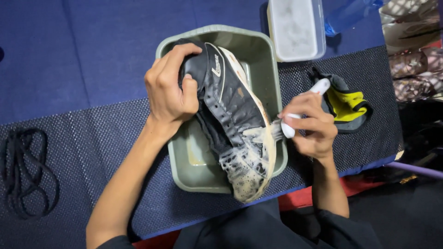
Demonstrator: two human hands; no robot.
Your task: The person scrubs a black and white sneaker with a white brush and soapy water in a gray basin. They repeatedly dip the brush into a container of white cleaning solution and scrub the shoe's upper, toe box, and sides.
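Left hand (170, 87) clamped round the heel end of a black sneaker (233, 115), fingers curled over the collar, thumb pressed against the side. Right hand (310, 125) closed on a white-handled brush (302, 107), bristles touching the shoe's pale sole edge near the foamy toe. Hands well apart, at nine and three o'clock of the shoe. Sneaker tilted on its side above a grey-green rectangular basin (270, 69), heel toward twelve o'clock, suds-covered toe hanging past the basin's rim at six o'clock. Basin set on a dark dotted mesh mat (106, 138), spread over a blue tabletop (92, 46). At one o'clock of the basin, touching its corner or just beside it, a clear plastic tub (296, 27) holding something whitish. Farther toward two o'clock, a blue transparent bottle (348, 14), only partly in view. At three o'clock, just past the right hand, a crumpled black and yellow glove (348, 103) on the mat. Far out at nine o'clock, a loose coil of black laces (27, 173) lying on the mat.
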